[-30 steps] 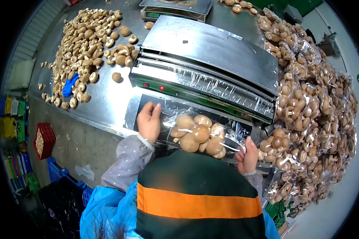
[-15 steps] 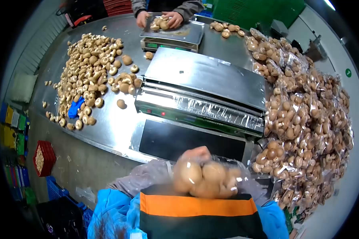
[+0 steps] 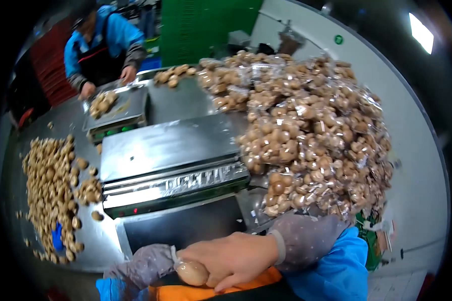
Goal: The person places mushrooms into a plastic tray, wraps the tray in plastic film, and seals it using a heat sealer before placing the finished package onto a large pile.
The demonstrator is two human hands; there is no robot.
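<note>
Close to my orange-banded apron [image 3: 178, 292], my right hand [image 3: 233, 258] bends over a film-wrapped pack of mushrooms [image 3: 192, 273] and grips it. One rounded brown cap shows beyond the fingers; the hand covers most of the pack. My left sleeve [image 3: 148, 263] reaches the pack from the left, but the left hand itself is hidden behind the pack and the right hand. Just beyond my hands lies the dark plate [image 3: 186, 226] of the wrapping machine [image 3: 171, 148], with wrinkled clear film along its front.
Loose mushrooms [image 3: 50, 185] with a blue item [image 3: 58, 237] are heaped at left. Wrapped packs [image 3: 311, 135] form a large pile at right. Across the steel table [image 3: 173, 103], another person [image 3: 105, 47] stands at a scale [image 3: 133, 108] bearing mushrooms.
The view has swung to the right. The mushroom pack, blurred before in front of my apron, is now largely under my right hand. The other person's hands have drawn back from the mushrooms on the scale.
</note>
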